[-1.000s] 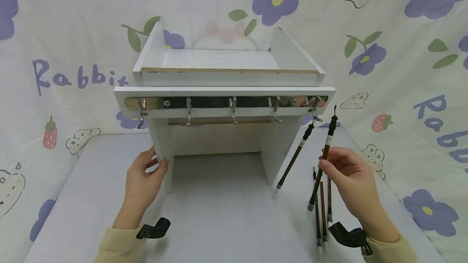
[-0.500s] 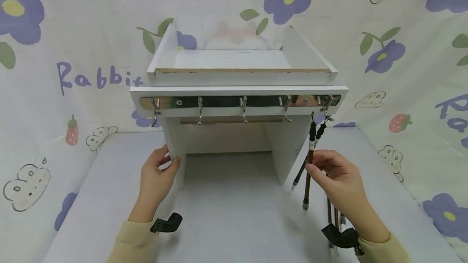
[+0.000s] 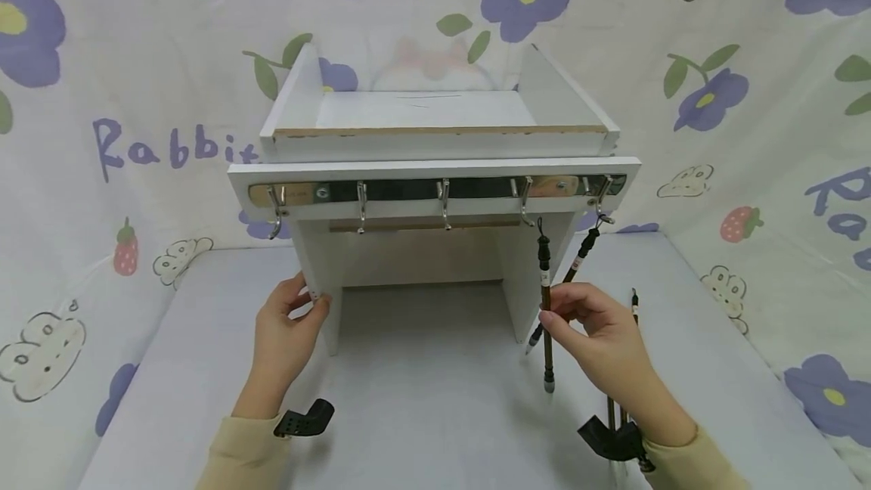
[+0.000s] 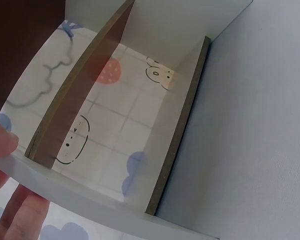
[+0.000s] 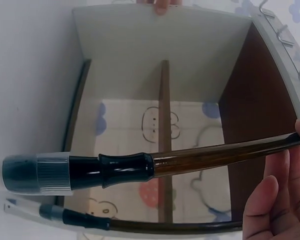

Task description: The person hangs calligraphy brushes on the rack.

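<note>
Left hand [image 3: 289, 346] has the same pinch grip on the smooth white rack [image 3: 435, 148]'s side panel as a second ago. Just below the curvy metal hook [image 3: 526, 203], fourth along, is the slim, glossy brown brush [image 3: 546, 282], pinched mid-shaft by the right hand [image 3: 599, 331]; it's moved from right of the slanted hanging brush [image 3: 581, 252] to its left.

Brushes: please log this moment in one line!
left hand: grips shelf | right hand: pinches brush, unhung | hanging brush: tilted, on rightmost hook
</note>
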The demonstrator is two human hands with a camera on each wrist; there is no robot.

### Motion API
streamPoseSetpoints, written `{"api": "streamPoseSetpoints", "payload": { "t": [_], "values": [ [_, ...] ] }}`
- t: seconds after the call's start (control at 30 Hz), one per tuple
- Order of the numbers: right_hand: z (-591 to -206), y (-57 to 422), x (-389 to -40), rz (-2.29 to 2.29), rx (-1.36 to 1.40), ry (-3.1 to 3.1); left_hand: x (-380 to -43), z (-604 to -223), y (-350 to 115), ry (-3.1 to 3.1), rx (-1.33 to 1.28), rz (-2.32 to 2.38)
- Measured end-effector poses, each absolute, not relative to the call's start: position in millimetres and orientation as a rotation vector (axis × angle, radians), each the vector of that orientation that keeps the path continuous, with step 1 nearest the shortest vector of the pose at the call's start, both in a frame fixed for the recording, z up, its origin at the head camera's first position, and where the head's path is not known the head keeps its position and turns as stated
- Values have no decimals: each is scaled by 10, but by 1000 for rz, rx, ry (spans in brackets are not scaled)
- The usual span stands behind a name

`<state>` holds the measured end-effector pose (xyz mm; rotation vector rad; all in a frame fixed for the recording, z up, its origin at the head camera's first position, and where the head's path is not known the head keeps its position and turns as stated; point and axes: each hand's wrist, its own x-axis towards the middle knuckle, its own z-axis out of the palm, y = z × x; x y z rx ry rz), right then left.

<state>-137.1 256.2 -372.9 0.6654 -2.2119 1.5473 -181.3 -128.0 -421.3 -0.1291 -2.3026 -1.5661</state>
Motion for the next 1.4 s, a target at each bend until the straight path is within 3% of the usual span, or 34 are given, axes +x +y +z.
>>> {"api": "streamPoseSetpoints", "payload": {
  "t": [0.17, 0.5, 1.4],
  "values": [
    [-3719, 2536, -1371, 1509, 650, -2252, -1732, -4072, -1234, -2314, -136, -1550],
    [-3711, 2532, -1377, 1469, 647, -2281, -1867, -4337, -1336, -2291, -143, -1571],
    [-3731, 2521, -1369, 1455, 635, -2262, -1883, -4363, -1337, -2295, -146, -1556]
  ]
}}
